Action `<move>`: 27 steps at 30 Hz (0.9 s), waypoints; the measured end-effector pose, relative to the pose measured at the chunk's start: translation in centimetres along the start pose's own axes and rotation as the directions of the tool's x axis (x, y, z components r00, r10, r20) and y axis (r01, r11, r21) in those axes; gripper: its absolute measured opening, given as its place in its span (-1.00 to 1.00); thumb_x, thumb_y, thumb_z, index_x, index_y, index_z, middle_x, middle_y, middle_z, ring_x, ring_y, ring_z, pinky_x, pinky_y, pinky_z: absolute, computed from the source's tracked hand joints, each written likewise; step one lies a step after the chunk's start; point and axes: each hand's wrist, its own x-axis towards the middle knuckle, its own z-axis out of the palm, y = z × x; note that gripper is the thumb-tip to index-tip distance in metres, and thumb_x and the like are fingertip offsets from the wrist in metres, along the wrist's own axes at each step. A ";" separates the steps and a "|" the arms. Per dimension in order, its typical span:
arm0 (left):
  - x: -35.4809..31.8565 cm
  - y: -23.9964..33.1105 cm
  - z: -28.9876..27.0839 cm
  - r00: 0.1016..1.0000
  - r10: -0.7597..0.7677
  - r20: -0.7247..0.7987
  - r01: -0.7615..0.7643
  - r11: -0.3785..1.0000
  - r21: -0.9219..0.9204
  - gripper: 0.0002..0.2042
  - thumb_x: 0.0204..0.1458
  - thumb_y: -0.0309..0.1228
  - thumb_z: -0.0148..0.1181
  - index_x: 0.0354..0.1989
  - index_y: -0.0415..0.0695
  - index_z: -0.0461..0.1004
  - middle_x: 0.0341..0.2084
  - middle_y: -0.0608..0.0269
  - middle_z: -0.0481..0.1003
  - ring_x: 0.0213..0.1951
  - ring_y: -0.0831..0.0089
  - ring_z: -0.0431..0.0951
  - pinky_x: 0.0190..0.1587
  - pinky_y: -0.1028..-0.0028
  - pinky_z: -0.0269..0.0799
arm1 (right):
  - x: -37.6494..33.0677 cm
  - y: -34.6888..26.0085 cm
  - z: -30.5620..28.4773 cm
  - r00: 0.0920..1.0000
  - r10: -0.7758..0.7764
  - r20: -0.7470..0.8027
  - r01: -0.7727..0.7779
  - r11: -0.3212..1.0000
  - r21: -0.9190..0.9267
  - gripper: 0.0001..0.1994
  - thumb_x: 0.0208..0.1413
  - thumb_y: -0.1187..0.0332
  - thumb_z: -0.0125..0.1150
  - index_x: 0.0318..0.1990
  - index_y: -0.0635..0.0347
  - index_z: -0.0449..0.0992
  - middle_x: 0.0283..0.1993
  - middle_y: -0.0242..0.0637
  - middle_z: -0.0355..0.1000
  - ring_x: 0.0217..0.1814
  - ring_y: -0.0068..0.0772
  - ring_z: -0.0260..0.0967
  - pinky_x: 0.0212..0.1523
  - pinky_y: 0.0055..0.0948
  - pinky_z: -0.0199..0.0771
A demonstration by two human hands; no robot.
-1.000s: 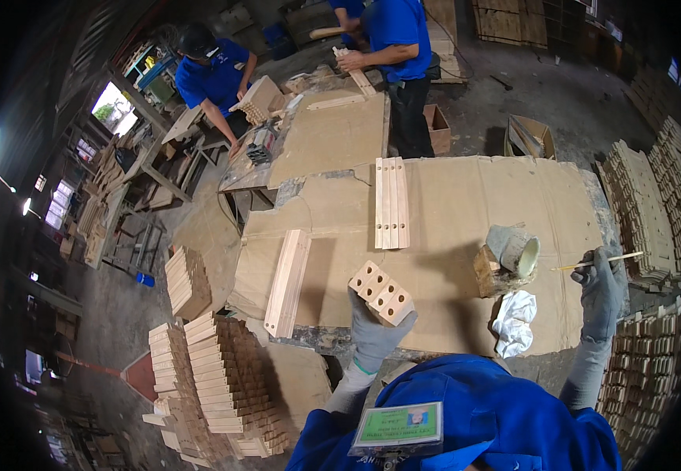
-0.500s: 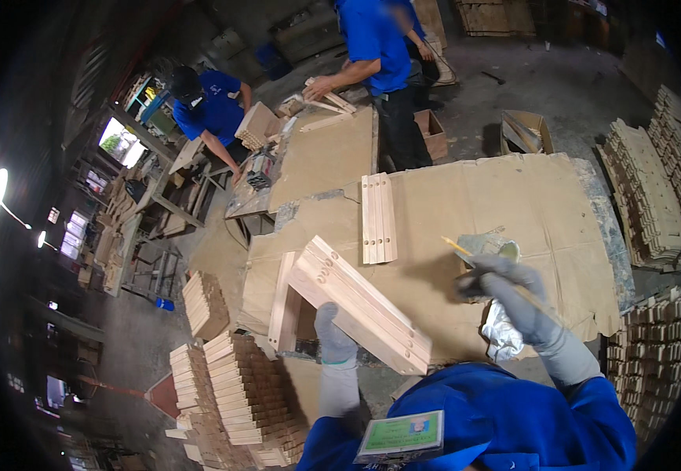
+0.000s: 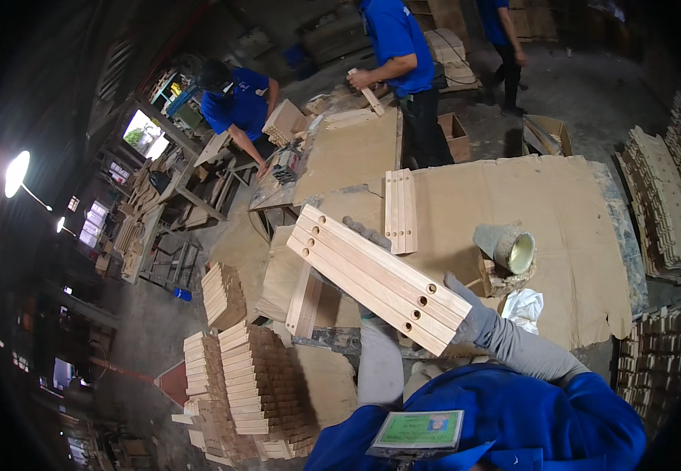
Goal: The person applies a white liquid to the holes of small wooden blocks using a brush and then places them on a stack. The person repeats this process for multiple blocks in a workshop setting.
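Observation:
Several pale wooden slats are held side by side as one flat bundle, tilted across my front, with round holes near both ends. My left hand, in a grey glove, is under the bundle; its fingertips curl over the far edge and the slats hide the rest. At the near right end, my right hand, also gloved, grips the bundle's corner. Right of it, a grey cup with pale contents leans on its side on a crusted block. A crumpled white cloth or plastic lies closer to me.
Another set of slats rests on the cardboard-covered table, and one more stands at its near left edge. Stacked slats rise at lower left; more stacks stand right. Co-workers in blue shirts are beyond.
My right hand has left the cup area, where it held a thin yellow-handled stick, and now grips the bundle. The bundle has turned its broad face up. Another person has appeared at the back.

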 end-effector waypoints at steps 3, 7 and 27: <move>0.2 0.5 -1.6 0.996 -0.082 -0.026 0.076 0.983 -0.169 -0.28 -0.04 0.15 0.12 0.13 -0.21 0.24 -0.07 0.11 0.40 -0.09 0.26 0.40 -0.01 0.35 0.36 | 0.3 0.2 -0.4 0.986 -0.094 -0.137 0.083 0.993 -0.083 -0.35 0.10 -0.04 0.07 0.21 0.24 0.21 0.17 -0.07 0.28 0.12 -0.09 0.34 0.10 -0.09 0.37; 0.1 0.0 3.6 0.945 -0.093 -0.314 0.097 0.995 -0.003 -0.23 -0.04 0.20 0.09 0.16 -0.21 0.19 -0.05 0.09 0.39 -0.10 0.26 0.41 0.00 0.28 0.38 | 0.7 2.5 2.7 0.927 -0.299 -0.225 0.183 0.887 -0.424 -0.43 0.09 0.15 0.11 0.18 0.32 0.22 0.11 -0.06 0.32 0.10 -0.18 0.36 0.10 -0.20 0.39; -4.3 11.9 -1.7 0.761 -0.409 -0.504 0.599 0.741 0.303 -0.44 0.06 -0.18 0.09 0.19 -0.21 0.18 0.03 0.12 0.35 -0.01 0.26 0.42 0.04 0.35 0.38 | 3.5 9.3 2.3 0.657 -0.753 0.031 -0.395 -0.379 -0.837 -0.08 -0.14 -0.06 0.35 0.29 0.19 0.01 0.16 0.12 0.24 0.08 0.05 0.35 0.02 -0.20 0.41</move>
